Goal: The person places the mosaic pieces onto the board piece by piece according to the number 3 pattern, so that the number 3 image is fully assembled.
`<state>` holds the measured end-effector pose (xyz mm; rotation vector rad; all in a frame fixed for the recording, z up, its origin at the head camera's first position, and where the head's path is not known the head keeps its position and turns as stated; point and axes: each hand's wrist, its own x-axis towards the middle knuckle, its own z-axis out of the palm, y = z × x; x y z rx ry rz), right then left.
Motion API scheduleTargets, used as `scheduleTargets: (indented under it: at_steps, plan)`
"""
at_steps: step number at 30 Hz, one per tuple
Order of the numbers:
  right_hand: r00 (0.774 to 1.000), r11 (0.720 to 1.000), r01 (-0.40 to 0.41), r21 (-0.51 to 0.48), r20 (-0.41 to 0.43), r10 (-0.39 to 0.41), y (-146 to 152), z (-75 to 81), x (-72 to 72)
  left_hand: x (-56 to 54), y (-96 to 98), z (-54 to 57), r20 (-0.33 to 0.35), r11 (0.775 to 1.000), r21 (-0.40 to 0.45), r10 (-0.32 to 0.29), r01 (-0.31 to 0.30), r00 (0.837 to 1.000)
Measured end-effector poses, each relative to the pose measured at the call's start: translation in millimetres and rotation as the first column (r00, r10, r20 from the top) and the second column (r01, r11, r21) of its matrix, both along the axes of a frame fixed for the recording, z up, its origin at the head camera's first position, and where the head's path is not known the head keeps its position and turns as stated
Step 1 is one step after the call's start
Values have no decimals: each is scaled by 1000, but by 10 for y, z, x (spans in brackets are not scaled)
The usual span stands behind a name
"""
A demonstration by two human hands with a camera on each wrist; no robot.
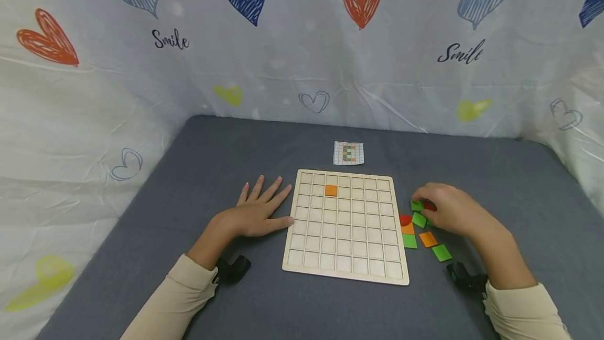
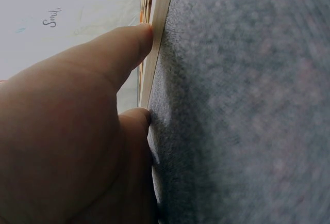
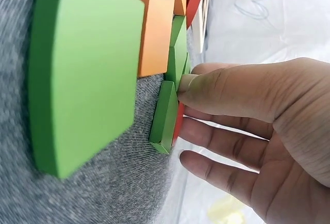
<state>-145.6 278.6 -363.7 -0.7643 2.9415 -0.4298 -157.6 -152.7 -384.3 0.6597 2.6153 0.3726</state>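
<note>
My left hand [image 1: 257,215] lies with fingers spread on the table, thumb tip at the left edge of a pale wooden grid board [image 1: 346,275]. In the left wrist view, the thumb [image 2: 124,46] meets the board's side [image 2: 159,33]. One orange square tile [image 1: 331,190] sits in the board's second row. Right of the board, my right hand [image 1: 450,208] reaches over loose tiles, its fingers loosely bent about a red tile [image 1: 429,206] and a green tile [image 1: 417,205]. The right wrist view has the thumb tip right at a green tile's edge [image 3: 164,115], partly hiding the red one.
A small printed pattern card [image 1: 348,153] lies beyond the board. Beside the board's right edge are a red piece [image 1: 405,220], an orange tile [image 1: 428,239] and several green tiles, one [image 1: 441,253] nearest me. A curtain with hearts [image 1: 302,56] hangs behind the grey table.
</note>
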Motion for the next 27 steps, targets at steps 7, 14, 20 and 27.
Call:
scheduleTargets:
  at_steps: [7, 14, 20, 27]
  plan:
    - [1000, 1000, 0, -1, -8, 0, -5, -8, 2, 11, 10, 33, 4, 1000, 1, -2, 2, 1000]
    - [1000, 1000, 4, -1, -7, -4, -9, -7, 7, 13, 15, 36, 6, 1000, -4, -6, 6, 1000]
    - [1000, 1000, 0, -6, -9, 0, -6, -8, 5, 11, 12, 30, 3, 1000, -5, -7, 7, 1000]
    - [1000, 1000, 0, -3, -24, 0, -4, -9, 11, 10, 6, 17, -2, 1000, -4, -7, 7, 1000]
